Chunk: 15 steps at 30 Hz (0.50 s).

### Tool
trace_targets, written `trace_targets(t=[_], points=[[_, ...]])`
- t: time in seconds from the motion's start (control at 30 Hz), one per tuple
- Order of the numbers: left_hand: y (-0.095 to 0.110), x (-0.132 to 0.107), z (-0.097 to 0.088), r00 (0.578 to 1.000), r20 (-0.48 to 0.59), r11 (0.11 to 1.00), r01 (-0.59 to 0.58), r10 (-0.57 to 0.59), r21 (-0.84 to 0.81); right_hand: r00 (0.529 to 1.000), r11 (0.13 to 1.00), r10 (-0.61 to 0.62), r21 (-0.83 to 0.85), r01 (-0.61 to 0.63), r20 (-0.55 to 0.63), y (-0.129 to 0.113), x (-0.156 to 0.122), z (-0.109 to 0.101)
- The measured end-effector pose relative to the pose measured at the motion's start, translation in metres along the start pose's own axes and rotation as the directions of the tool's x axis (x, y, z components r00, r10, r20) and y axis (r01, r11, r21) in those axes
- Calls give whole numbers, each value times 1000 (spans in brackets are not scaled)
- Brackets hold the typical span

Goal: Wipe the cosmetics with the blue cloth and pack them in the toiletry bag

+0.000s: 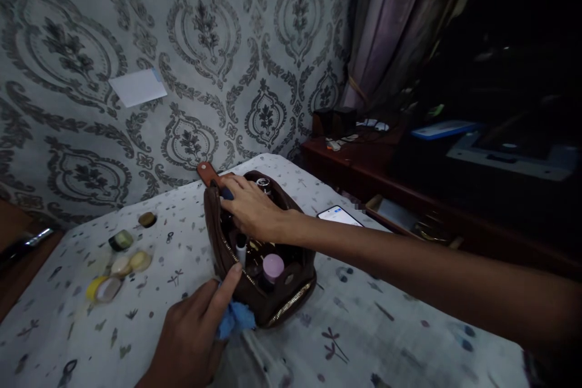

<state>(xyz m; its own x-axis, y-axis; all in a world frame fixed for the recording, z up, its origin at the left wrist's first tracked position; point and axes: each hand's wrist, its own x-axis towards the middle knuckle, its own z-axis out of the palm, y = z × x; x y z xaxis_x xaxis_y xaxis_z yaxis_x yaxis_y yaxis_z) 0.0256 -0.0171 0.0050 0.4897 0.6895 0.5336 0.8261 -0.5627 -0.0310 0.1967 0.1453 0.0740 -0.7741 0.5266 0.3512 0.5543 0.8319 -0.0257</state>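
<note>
A brown zip pouch (291,288) stands open on the patterned white cloth (386,339). Inside it I see a pink-capped bottle (273,267), a white tube (240,251) and a dark round cap (264,182). My right hand (252,209) reaches over the pouch's far rim, fingers curled round a dark blue item (227,193). My left hand (193,333) rests at the pouch's near left corner, thumb against its side, holding a blue cloth (236,318).
Several small round jars and lids (119,260) lie to the left on the cloth. A phone (339,216) lies lit behind the pouch. A dark wooden shelf (364,163) with clutter stands at the right. Patterned wallpaper is behind.
</note>
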Motion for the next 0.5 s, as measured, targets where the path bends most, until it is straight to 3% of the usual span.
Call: trace_targets(t=[0.13, 0.33, 0.5], points=[[1, -2, 3, 999, 32, 999, 33, -34, 17, 955, 943, -272, -164, 288, 116, 4, 6, -5], [-1, -3, 5, 1000, -4, 1000, 7, -7, -7, 954, 919, -230, -278, 279, 194, -5, 16, -12], [-3, -6, 11, 1000, -23, 1000, 14, -14, 24, 872, 899, -313, -178, 400, 376, -5, 20, -5]])
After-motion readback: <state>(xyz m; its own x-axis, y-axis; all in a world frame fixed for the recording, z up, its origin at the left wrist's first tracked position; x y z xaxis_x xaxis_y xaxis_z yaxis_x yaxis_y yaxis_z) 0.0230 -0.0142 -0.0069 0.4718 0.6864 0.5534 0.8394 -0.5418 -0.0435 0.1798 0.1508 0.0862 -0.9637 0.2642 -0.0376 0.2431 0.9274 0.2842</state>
